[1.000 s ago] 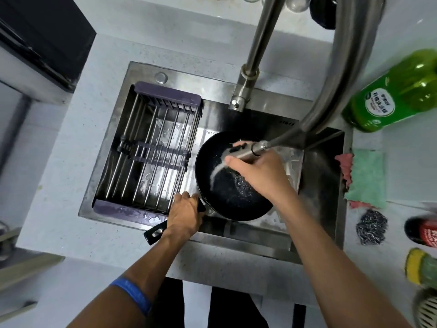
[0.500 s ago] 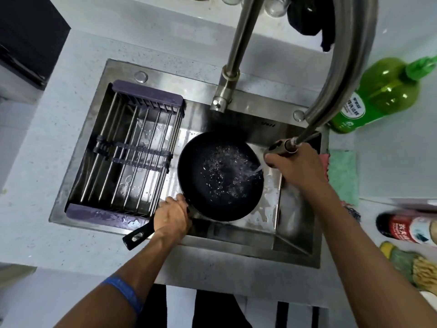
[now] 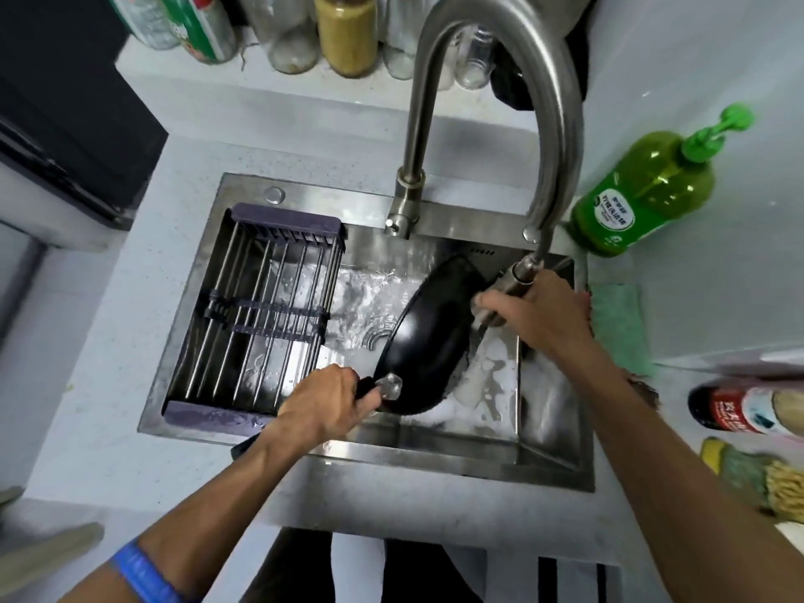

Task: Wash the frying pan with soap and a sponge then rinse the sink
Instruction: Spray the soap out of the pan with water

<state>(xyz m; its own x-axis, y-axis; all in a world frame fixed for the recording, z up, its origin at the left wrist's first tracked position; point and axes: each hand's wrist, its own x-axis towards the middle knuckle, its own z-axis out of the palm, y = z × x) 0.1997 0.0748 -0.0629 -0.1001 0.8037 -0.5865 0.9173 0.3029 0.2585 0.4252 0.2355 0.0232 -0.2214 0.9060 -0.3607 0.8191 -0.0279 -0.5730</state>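
We stand at a pale grey counter (image 3: 108,428), steel sink (image 3: 435,461) as landmark. Behind it, a ledge of bottles; right of it, a green soap bottle (image 3: 644,198) and green cloth (image 3: 620,324). Inside the sink's left half, a drying rack (image 3: 261,315). Frying pan (image 3: 435,337) sits in the sink, tipped on edge, long axis from handle at near-left to far-right. Left hand (image 3: 326,404) clenched round the handle; right hand (image 3: 539,311) closed round the pull-out sprayer (image 3: 517,276)

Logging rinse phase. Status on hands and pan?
Left hand gripping frying pan handle, pan tilted on edge in sink. Right hand holding pull-out sprayer. Nothing obstructing.
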